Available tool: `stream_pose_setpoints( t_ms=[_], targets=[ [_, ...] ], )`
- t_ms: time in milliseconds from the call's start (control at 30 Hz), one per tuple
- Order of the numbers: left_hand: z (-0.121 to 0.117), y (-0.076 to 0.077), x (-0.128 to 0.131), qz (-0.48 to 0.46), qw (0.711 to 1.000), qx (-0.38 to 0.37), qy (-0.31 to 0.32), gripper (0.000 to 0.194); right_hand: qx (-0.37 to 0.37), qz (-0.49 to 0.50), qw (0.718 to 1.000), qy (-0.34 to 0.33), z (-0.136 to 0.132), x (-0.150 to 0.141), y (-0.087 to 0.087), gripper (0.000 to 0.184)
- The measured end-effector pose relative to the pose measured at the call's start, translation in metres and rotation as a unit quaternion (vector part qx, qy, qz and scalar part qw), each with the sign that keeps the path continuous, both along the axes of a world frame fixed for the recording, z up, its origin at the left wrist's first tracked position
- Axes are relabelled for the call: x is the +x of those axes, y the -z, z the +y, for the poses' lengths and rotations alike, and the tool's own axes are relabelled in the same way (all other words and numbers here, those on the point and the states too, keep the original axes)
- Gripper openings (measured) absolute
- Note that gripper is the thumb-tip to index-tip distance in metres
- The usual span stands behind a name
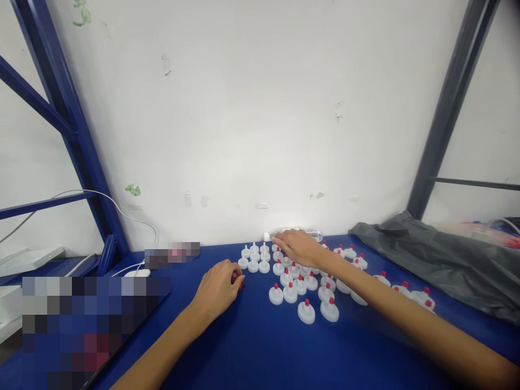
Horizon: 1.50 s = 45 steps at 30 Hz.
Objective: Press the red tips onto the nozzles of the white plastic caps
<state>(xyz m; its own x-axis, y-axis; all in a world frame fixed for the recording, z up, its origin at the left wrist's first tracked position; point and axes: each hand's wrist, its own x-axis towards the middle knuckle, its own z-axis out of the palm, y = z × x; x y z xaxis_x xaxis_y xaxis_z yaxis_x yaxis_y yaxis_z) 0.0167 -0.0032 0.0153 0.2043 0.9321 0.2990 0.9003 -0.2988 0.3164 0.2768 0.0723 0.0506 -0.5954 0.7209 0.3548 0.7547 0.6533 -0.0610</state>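
My left hand (218, 288) rests on the blue table with its fingers curled over some small red caps (241, 283), most of them hidden beneath it. Stretched across the table, my right hand (298, 246) has its fingers bent down at the back rows of white nozzle lids. A white lid with a red tip (278, 253) is right at those fingertips; what they pinch is hidden. Between the hands stands a group of white lids with bare nozzles (253, 265). Many white lids with red tips (306, 312) stand upright below and around my right forearm.
A clear plastic bottle (317, 235) lies against the wall behind my right hand. Grey plastic sheeting (430, 260) covers the table's right side. At left are a blurred-out flat object (93, 325), a white cable (122, 214) and a blue metal post (77, 135).
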Motion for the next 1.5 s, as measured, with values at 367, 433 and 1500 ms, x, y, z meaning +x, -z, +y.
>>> stream_pose_setpoints(
  t_ms=[367,433,1500],
  targets=[
    [0.002,0.003,0.003,-0.024,1.000,-0.005,-0.001,0.019,-0.031,0.007,0.999,-0.019,0.001,-0.001,0.010,0.060],
    [0.002,0.003,0.002,-0.029,1.000,-0.005,0.001,0.019,-0.012,0.022,1.000,-0.014,0.000,0.000,0.004,0.059],
    [-0.003,-0.013,0.012,-0.471,0.873,-0.095,0.084,0.049,0.013,0.030,0.987,-0.160,-0.059,-0.038,-0.013,0.010]
  ],
)
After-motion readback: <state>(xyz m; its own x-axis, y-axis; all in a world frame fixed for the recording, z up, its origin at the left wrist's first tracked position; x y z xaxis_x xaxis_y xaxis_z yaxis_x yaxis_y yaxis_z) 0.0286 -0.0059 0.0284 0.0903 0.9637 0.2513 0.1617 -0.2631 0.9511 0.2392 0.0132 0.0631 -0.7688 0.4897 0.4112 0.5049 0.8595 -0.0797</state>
